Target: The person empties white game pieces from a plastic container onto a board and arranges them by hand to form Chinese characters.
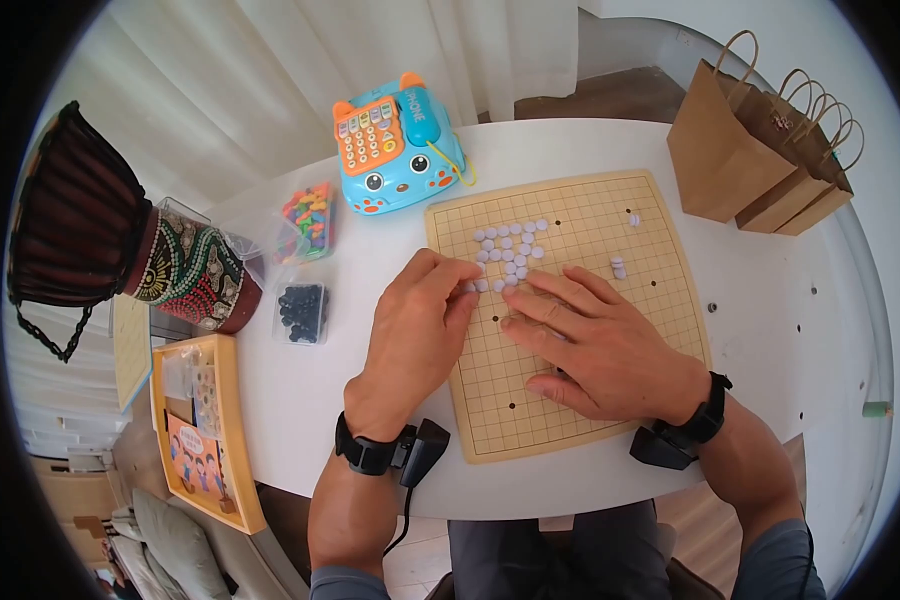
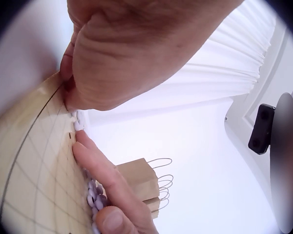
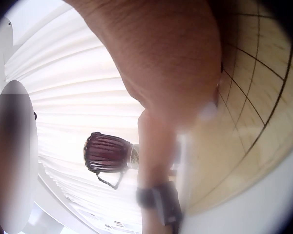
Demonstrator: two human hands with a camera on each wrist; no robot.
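Note:
White round pieces [image 1: 515,229] lie in rows and a cluster on the upper left part of a wooden grid board [image 1: 590,420]. At the lower left end of the cluster, the left hand [image 1: 410,325] has its thumb and index finger round a white piece [image 1: 470,287]. Flat over the middle of the board, the right hand [image 1: 610,350] spreads its fingers, with fingertips touching the board beside the lowest pieces. Some pieces under its palm are mostly hidden. In the left wrist view, white pieces [image 2: 94,195] lie by the right hand's fingers [image 2: 107,175].
Several more white pieces [image 1: 618,267] sit on the board's right side. A box of black pieces [image 1: 301,312], a box of coloured pieces [image 1: 308,218] and a blue toy phone [image 1: 400,160] stand beyond. A drum [image 1: 195,270] is at left, paper bags [image 1: 735,150] at back right.

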